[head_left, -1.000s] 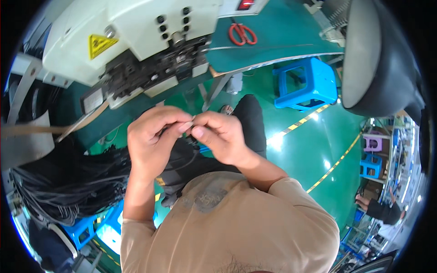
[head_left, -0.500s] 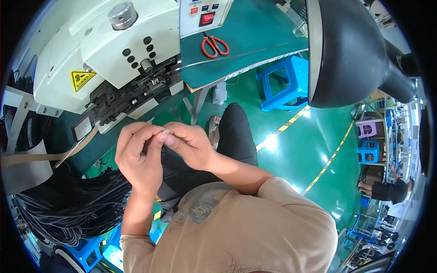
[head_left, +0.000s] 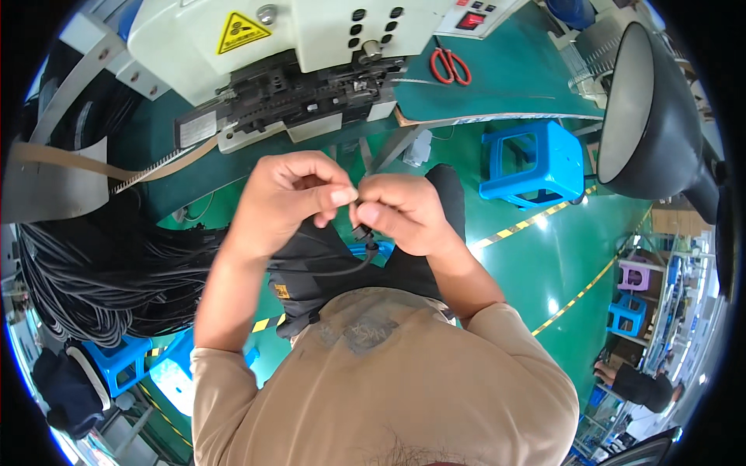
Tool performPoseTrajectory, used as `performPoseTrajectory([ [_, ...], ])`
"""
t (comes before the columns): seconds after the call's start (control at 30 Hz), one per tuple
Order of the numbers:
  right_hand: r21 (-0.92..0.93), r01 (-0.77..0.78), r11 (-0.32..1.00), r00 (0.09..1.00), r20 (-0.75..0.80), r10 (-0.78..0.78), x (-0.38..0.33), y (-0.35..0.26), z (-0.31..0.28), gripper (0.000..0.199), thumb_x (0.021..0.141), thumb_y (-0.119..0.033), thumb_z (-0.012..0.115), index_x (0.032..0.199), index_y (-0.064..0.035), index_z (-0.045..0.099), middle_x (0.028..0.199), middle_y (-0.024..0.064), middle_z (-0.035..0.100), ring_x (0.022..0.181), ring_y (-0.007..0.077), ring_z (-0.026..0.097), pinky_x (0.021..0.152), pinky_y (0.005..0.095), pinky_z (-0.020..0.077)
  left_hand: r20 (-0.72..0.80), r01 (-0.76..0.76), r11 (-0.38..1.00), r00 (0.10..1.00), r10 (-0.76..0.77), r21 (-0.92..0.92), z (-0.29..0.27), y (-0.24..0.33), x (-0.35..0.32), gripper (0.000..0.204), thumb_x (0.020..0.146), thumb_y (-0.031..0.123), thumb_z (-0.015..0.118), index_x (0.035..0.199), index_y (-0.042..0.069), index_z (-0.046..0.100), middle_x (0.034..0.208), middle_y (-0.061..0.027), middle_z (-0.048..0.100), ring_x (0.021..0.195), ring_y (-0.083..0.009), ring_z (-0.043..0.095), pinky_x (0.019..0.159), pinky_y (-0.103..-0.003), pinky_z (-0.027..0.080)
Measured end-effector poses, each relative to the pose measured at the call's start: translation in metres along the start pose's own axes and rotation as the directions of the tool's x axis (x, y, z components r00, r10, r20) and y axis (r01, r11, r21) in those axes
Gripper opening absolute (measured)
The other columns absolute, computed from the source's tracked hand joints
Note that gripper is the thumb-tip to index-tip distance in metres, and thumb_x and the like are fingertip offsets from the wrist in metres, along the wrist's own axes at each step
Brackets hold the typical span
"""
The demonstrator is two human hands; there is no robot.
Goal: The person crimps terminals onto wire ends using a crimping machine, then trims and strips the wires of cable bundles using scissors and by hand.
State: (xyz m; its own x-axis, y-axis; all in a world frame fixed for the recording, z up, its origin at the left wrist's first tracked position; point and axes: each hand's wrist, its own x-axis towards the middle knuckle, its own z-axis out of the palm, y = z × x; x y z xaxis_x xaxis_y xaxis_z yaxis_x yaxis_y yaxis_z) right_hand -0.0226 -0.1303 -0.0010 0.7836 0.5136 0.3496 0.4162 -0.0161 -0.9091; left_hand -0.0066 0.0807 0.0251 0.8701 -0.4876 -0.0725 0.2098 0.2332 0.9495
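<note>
nearest, at 6 o'clock: tan shirt (head_left: 381, 388) of the person, fills lower frame. just above, dark trousers (head_left: 311, 272) on the lap.

centre: left hand (head_left: 284, 202) and right hand (head_left: 404, 213) meet fingertip to fingertip. l. thumb and forefinger pinched shut on the end of a thin black cable (head_left: 326, 272); r. fingers curled, also gripping the cable end, with a small black connector (head_left: 360, 231) hanging just below the r. thumb. cable loops down from the pinch, runs across the lap toward 9 o'clock.

9 o'clock: large bundle of black cables (head_left: 85, 272), well apart from hands. 8 o'clock: blue stool (head_left: 116, 365).

12 o'clock, beyond hands: white machine (head_left: 287, 39) w/ yellow warning sticker, black feed mechanism under it, on green bench (head_left: 513, 78). red scissors (head_left: 451, 66) at 1 o'clock on bench. second blue stool (head_left: 536, 163) at 2 o'clock on green floor. black lamp shade (head_left: 653, 116) at 3 o'clock, far right.
</note>
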Motion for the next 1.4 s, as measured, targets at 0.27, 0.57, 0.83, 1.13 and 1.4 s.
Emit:
performPoseTrajectory([
  [0.27, 0.509, -0.111, 0.854, 0.952, -0.193, 0.238, -0.005, 0.006, 0.024, 0.024, 0.101, -0.021, 0.054, 0.091, -0.0011, 0.064, 0.079, 0.0015, 0.064, 0.063, 0.0049, 0.046, 0.055, 0.0213, 0.0367, -0.347, -0.236, 0.950, 0.925, 0.154, -0.207, 0.038, -0.034, -0.008, 0.010, 0.088, 0.007, 0.071, 0.092, -0.002, 0.071, 0.076, -0.0076, 0.069, 0.065, -0.0105, 0.061, 0.057, -0.023, 0.046],
  [0.57, 0.483, -0.164, 0.860, 0.952, -0.151, 0.267, 0.006, 0.014, 0.001, 0.025, 0.099, -0.021, 0.056, 0.088, 0.0005, 0.065, 0.075, 0.0016, 0.062, 0.061, 0.0047, 0.046, 0.054, 0.0216, 0.0353, -0.392, -0.208, 0.962, 0.911, 0.125, -0.176, 0.041, -0.028, 0.014, 0.011, 0.089, 0.007, 0.069, 0.095, -0.002, 0.069, 0.077, -0.0061, 0.067, 0.068, -0.0093, 0.060, 0.058, -0.023, 0.046],
  [0.83, 0.469, -0.172, 0.867, 0.945, -0.169, 0.279, 0.006, 0.018, -0.003, 0.025, 0.098, -0.019, 0.059, 0.087, 0.0020, 0.065, 0.074, 0.0020, 0.063, 0.062, 0.0050, 0.046, 0.054, 0.0225, 0.0368, -0.357, -0.174, 0.979, 0.926, 0.125, -0.109, 0.035, -0.028, 0.020, 0.008, 0.089, 0.004, 0.069, 0.091, -0.003, 0.069, 0.079, -0.0066, 0.067, 0.067, -0.0106, 0.061, 0.057, -0.023, 0.046],
  [1.13, 0.423, -0.190, 0.886, 0.956, -0.125, 0.264, 0.003, 0.023, -0.006, 0.023, 0.098, -0.018, 0.059, 0.087, 0.0008, 0.065, 0.075, 0.0016, 0.063, 0.062, 0.0051, 0.048, 0.055, 0.0222, 0.0380, -0.187, -0.198, 0.882, 0.935, 0.300, 0.429, 0.022, -0.007, 0.024, 0.004, 0.089, -0.003, 0.065, 0.090, -0.007, 0.066, 0.085, -0.0071, 0.063, 0.070, -0.0135, 0.064, 0.064, -0.026, 0.053],
  [1.4, 0.652, -0.080, 0.754, 0.903, -0.272, 0.332, 0.012, 0.031, 0.012, 0.023, 0.097, -0.021, 0.059, 0.086, -0.0021, 0.066, 0.078, 0.0011, 0.063, 0.059, 0.0047, 0.046, 0.053, 0.0204, 0.0347, -0.506, -0.335, 0.942, 0.811, 0.294, 0.011, 0.050, -0.034, 0.022, 0.006, 0.089, -0.003, 0.066, 0.094, -0.006, 0.067, 0.083, -0.0089, 0.067, 0.070, -0.0119, 0.063, 0.058, -0.024, 0.052],
])
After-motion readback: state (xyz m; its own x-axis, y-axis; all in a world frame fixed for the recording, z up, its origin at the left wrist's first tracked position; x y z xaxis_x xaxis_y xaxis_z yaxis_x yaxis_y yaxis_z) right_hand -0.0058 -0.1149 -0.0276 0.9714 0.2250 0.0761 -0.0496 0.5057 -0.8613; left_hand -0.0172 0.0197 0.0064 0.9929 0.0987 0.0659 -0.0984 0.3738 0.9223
